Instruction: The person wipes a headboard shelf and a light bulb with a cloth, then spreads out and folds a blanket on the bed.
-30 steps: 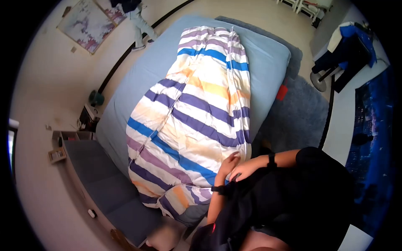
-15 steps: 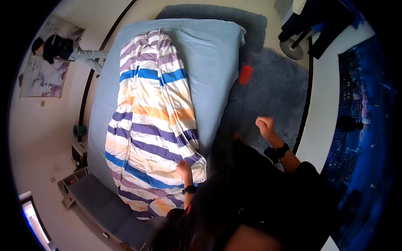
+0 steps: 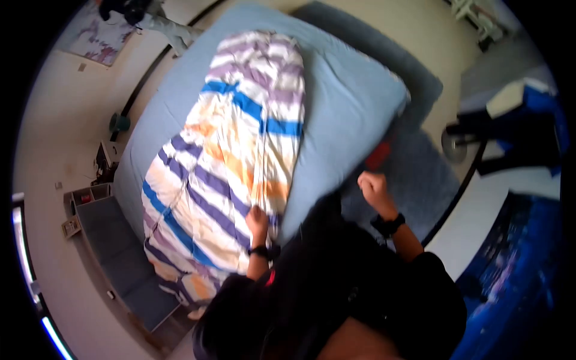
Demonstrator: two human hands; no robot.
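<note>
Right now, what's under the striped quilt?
The striped quilt lies over a blue sheet, which shows on both sides of it. Anything else underneath is covered and cannot be seen.

A quilt (image 3: 223, 159), striped white, purple, blue and orange, lies creased along the pale blue bed (image 3: 345, 99), narrower towards its far end.

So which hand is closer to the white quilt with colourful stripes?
Left. The left hand is over the striped quilt; the right hand is away from it, beside the blue-sheeted bed.
</note>
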